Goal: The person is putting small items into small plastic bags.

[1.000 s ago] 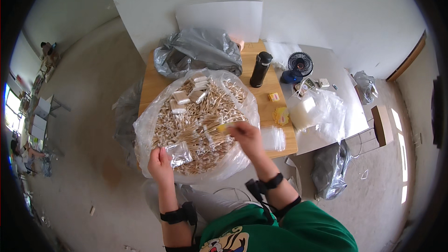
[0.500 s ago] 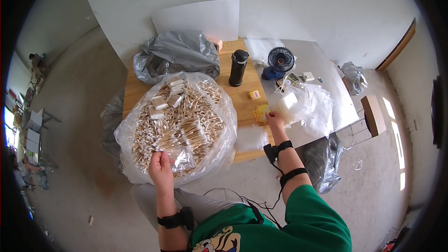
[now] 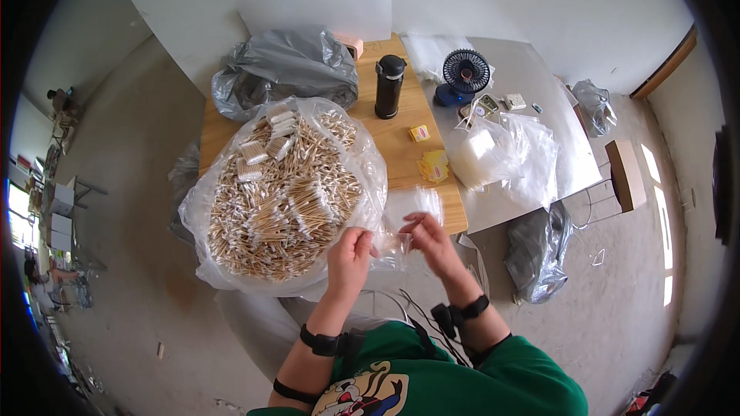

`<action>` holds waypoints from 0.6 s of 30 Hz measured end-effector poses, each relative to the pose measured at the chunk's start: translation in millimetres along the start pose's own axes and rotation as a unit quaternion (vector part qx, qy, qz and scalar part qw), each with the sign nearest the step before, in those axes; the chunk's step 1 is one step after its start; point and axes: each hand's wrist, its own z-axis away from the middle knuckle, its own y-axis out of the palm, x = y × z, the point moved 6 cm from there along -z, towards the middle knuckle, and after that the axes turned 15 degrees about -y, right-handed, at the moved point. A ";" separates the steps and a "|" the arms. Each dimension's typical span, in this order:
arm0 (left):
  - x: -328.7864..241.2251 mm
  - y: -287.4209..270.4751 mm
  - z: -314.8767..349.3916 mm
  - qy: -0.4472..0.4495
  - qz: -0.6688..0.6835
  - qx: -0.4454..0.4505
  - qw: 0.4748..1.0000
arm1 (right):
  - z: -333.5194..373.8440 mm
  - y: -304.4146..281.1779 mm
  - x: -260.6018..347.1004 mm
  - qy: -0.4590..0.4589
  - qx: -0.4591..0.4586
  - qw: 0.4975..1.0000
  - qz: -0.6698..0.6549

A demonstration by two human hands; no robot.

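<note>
My left hand [image 3: 351, 263] pinches a small clear plastic bag [image 3: 391, 256] just past the near right edge of the big sack. From the other side my right hand [image 3: 433, 242] grips the same bag, its fingers bent and slightly blurred. Left of them stands a large clear plastic sack [image 3: 378, 185] filled with loose cotton swabs [image 3: 266, 216]. On top of the swabs lie several neat bundles of cotton swabs [image 3: 279, 146]. A stack of flat clear bags [image 3: 416, 202] lies on the table beyond my right hand.
On the wooden table [image 3: 401, 156] are a black bottle [image 3: 390, 88], a yellow box [image 3: 419, 133], yellow cards [image 3: 434, 166] and a grey plastic bag [image 3: 289, 69]. The pale side table [image 3: 566, 162] carries a small fan [image 3: 465, 73] and clear bags [image 3: 482, 158]. A cardboard box [image 3: 626, 175] is at right.
My right hand has left the yellow cards and come toward me to the small bag. My left hand has carried that bag right, off the swabs. The view has shifted a little.
</note>
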 end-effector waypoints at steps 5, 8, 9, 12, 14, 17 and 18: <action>14.5 8.9 -2.5 -0.019 -0.029 0.000 0.999 | 11.3 -31.1 -14.3 0.028 -0.067 0.987 0.143; 16.9 -17.3 -6.6 -0.012 -0.024 -0.049 0.998 | -10.3 -69.0 -21.9 -0.026 -0.067 0.924 0.376; 20.8 -29.8 -9.3 -0.015 -0.024 -0.066 0.997 | -20.4 -69.8 -21.1 -0.063 -0.038 0.853 0.517; 16.6 -65.0 -11.3 -0.020 -0.035 -0.140 0.989 | -42.2 -66.4 -39.3 -0.051 -0.005 0.790 0.610; 25.8 -87.0 -11.4 -0.010 -0.019 -0.171 0.985 | -48.4 -51.1 -40.4 -0.066 0.021 0.758 0.648; 36.2 -116.6 -11.5 -0.022 -0.055 -0.197 0.979 | -48.1 -22.9 -40.8 -0.175 0.073 0.663 0.724; 37.7 -125.5 -13.9 -0.022 -0.052 -0.216 0.975 | -46.6 -16.9 -46.3 -0.190 0.084 0.664 0.718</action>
